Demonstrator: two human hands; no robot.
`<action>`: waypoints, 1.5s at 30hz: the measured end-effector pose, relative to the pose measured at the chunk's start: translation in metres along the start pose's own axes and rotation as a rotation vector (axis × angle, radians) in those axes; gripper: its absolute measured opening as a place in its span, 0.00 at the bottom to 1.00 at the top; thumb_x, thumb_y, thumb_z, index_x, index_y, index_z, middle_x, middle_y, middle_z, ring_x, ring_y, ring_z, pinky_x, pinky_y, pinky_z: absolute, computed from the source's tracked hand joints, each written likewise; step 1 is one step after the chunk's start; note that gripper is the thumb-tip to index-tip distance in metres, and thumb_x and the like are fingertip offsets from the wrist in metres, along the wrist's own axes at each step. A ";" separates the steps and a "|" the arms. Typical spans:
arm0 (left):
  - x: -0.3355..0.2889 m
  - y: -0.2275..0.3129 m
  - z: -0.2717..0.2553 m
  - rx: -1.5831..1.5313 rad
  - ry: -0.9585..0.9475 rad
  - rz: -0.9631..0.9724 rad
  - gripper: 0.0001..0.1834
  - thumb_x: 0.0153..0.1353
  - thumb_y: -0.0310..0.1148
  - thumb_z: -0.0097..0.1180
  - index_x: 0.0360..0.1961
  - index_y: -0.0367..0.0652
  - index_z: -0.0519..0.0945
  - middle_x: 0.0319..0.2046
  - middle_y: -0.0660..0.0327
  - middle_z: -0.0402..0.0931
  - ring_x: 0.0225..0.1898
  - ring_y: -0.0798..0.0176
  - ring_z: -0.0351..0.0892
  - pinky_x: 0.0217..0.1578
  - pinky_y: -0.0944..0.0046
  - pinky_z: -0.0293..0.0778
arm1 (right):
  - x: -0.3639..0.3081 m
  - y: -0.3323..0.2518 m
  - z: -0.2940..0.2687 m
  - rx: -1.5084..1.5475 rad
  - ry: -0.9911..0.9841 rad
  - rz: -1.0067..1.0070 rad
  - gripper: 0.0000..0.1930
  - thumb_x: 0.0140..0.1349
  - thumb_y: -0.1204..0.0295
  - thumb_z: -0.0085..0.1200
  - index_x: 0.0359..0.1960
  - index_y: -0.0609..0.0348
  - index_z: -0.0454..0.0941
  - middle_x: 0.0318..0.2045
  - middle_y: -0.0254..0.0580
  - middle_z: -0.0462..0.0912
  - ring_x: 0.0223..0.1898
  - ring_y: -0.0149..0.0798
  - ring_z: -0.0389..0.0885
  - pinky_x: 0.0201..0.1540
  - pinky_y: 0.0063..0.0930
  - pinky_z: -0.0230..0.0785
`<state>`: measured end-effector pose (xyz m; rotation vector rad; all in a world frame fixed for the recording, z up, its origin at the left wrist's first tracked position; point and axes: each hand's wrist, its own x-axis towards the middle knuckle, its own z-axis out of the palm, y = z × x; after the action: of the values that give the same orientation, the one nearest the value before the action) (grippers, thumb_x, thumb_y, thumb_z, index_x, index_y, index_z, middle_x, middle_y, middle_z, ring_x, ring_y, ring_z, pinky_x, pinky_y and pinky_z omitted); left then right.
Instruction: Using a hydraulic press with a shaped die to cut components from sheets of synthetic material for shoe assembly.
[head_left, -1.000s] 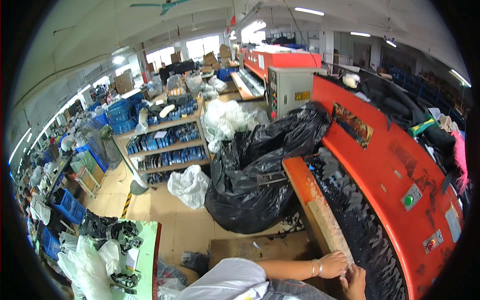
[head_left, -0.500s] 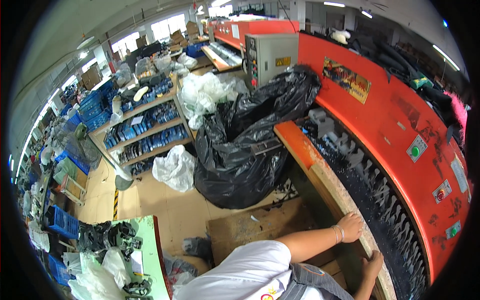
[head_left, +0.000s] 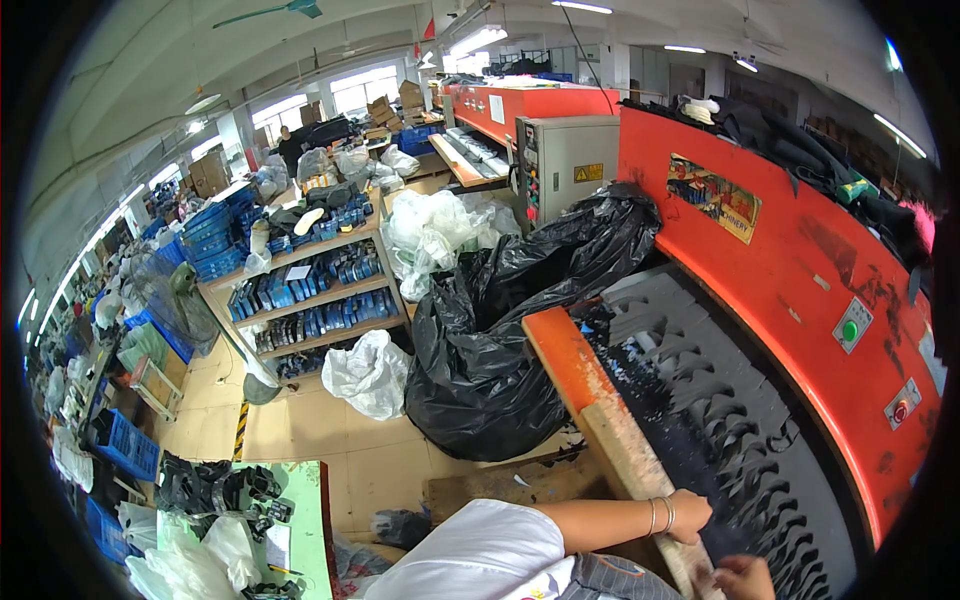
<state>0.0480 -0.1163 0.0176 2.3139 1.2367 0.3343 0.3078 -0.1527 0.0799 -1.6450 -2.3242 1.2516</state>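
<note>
A long wooden-edged board (head_left: 612, 430), orange at its far end, runs along the front of the red machine (head_left: 760, 260). My left hand (head_left: 688, 515), with bracelets at the wrist, is closed over this edge. Close to it at the bottom, my right hand (head_left: 745, 578) has curled fingers at the board's inner side; the lower part of that hand is cut off. Behind the edge lies a dark sheet (head_left: 770, 440), with a row of curved grey cut pieces (head_left: 705, 400) standing up from it.
A big black plastic bag (head_left: 480, 370) stands beyond the board's end. Left of it are a white sack (head_left: 368, 375) and a shelf rack (head_left: 310, 300) of blue-edged items. A green table (head_left: 312, 520) with plastic bags is at lower left. Control buttons (head_left: 850, 328) sit on the machine.
The board has slid out of the machine toward me, with both hands at its edge. More of the dark sheet shows behind the cut pieces. My view has shifted somewhat.
</note>
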 end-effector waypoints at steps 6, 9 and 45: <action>0.051 0.015 -0.019 -0.104 0.769 0.179 0.09 0.51 0.34 0.60 0.30 0.41 0.77 0.36 0.55 0.71 0.46 0.52 0.69 0.46 0.56 0.67 | 0.102 -0.023 -0.045 -0.135 0.632 -0.292 0.18 0.46 0.79 0.60 0.42 0.67 0.75 0.41 0.55 0.75 0.42 0.55 0.76 0.43 0.42 0.70; 0.079 0.004 -0.006 -0.132 0.837 0.166 0.10 0.51 0.35 0.62 0.32 0.41 0.78 0.37 0.57 0.72 0.48 0.53 0.68 0.47 0.56 0.67 | 0.158 0.009 -0.055 -0.479 0.733 -0.316 0.19 0.47 0.75 0.61 0.42 0.66 0.76 0.42 0.53 0.76 0.46 0.55 0.76 0.47 0.40 0.71; 0.206 -0.107 -0.002 0.304 0.294 0.172 0.19 0.62 0.34 0.45 0.53 0.51 0.78 0.61 0.66 0.68 0.65 0.60 0.61 0.62 0.52 0.54 | 0.181 0.091 -0.049 0.242 0.653 -0.154 0.33 0.45 0.61 0.67 0.57 0.51 0.73 0.67 0.58 0.54 0.68 0.52 0.55 0.66 0.43 0.52</action>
<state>0.0862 0.1051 -0.0405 2.7161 1.3018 0.6009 0.3207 0.0315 -0.0162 -1.4683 -1.7838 0.7657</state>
